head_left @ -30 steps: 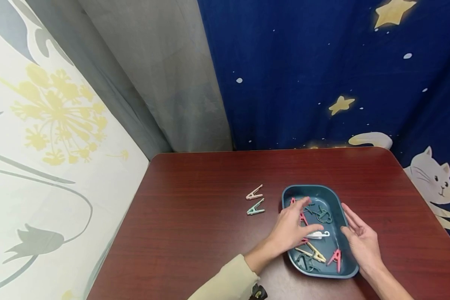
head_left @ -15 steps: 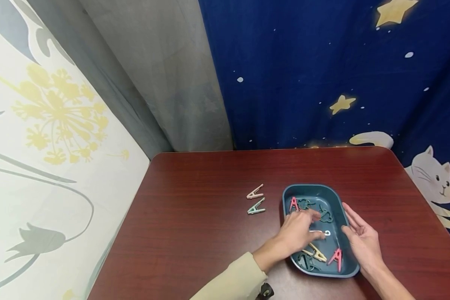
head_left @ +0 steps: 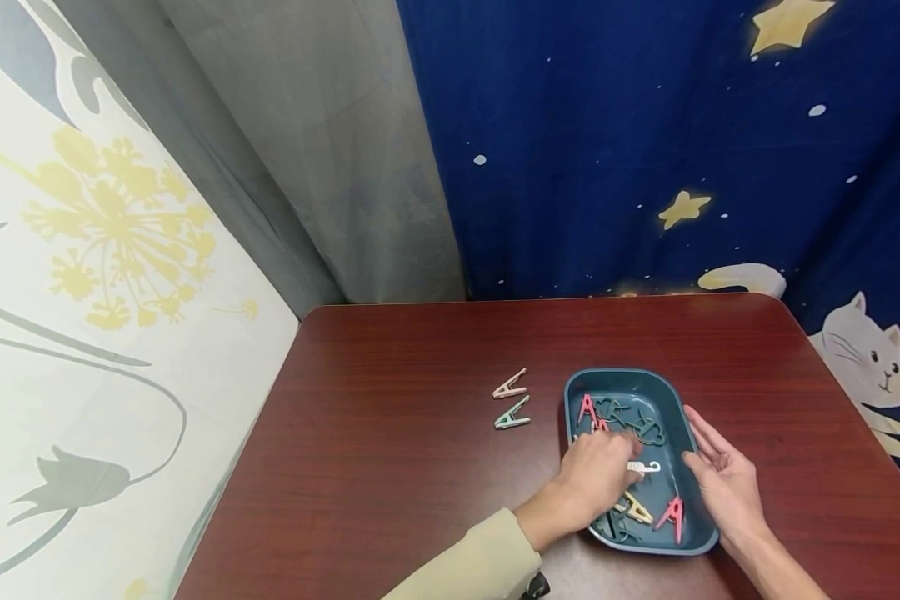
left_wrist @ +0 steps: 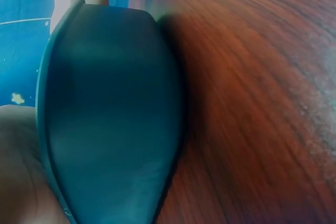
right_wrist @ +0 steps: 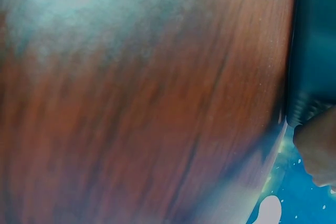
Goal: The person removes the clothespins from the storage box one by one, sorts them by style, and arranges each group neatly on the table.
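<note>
Blue-green tub (head_left: 669, 477) on the right half of the desk (head_left: 390, 417), flat, rim up. Right hand (head_left: 727, 483) at its 3 o'clock: thumb over the rim, other fingers outside, pinching the wall between. Left hand (head_left: 598, 471) over the 9 o'clock side, fingers bent down into the tub, tips by a white hook (head_left: 649, 467) near the middle; the back of the hand hides them, so cannot tell whether they pinch it or something beneath. Around it: pink pegs (head_left: 675, 510) at 10 and 5 o'clock, dark green clips (head_left: 650, 430) towards 12, yellow peg (head_left: 637, 510) at 6. Outside, off towards 10 o'clock, a cream peg (head_left: 508, 385) and a pale green peg (head_left: 510, 414) lie on the desk, apart from the tub. Handling, by judgement: hook looks like light, stiff, slick plastic, perhaps brittle at the curl; best pinched across its straight shank. Pegs likely light and springy; take them by the legs. Tub seems rigid, light enough to slide if nudged; the side wall gives a sound hold.
</note>
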`<state>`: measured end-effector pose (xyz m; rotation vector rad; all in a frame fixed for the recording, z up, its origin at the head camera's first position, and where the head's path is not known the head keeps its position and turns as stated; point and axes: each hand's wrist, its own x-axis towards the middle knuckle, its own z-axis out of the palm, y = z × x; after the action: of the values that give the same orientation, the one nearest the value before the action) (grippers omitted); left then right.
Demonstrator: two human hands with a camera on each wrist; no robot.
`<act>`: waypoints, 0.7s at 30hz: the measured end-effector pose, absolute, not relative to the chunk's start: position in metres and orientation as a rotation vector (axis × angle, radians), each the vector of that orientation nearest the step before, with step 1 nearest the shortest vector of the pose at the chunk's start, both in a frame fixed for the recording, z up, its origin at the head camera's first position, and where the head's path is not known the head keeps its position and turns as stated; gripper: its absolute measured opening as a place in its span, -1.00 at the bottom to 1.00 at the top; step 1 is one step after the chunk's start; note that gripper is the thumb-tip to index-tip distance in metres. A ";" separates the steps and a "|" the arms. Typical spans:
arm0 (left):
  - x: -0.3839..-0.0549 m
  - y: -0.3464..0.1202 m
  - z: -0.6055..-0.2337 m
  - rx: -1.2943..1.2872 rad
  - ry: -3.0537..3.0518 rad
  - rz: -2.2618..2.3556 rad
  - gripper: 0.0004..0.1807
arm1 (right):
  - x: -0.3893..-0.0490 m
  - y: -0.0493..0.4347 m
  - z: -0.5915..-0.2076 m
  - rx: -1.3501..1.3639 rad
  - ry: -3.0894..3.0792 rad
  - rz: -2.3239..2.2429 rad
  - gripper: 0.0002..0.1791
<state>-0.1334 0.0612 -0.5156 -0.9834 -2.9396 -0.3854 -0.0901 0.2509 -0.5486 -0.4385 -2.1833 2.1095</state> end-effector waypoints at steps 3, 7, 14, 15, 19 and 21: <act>-0.133 0.062 -0.519 -0.984 -2.922 -0.320 -0.76 | -0.090 0.251 -0.549 -0.435 -2.178 2.113 -0.28; -0.131 0.063 -0.522 -0.954 -2.913 -0.265 -0.80 | -0.091 0.251 -0.550 -0.416 -2.144 2.132 -0.28; -0.131 0.062 -0.521 -0.952 -2.896 -0.312 -0.83 | -0.091 0.251 -0.549 -0.435 -2.184 2.094 -0.28; -0.131 0.062 -0.521 -0.954 -2.893 -0.331 -0.83 | -0.091 0.251 -0.549 -0.436 -2.192 2.087 -0.28; -0.130 0.061 -0.520 -0.938 -2.875 -0.410 -0.78 | -0.091 0.251 -0.549 -0.420 -2.167 2.107 -0.27; -0.129 0.059 -0.520 -0.932 -2.848 -0.447 -0.77 | -0.091 0.251 -0.549 -0.416 -2.161 2.111 -0.27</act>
<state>-0.1291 0.0593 -0.5199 -0.9317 -2.8483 -0.4471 -0.0911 0.2508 -0.5491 -0.4156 -2.1609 2.1113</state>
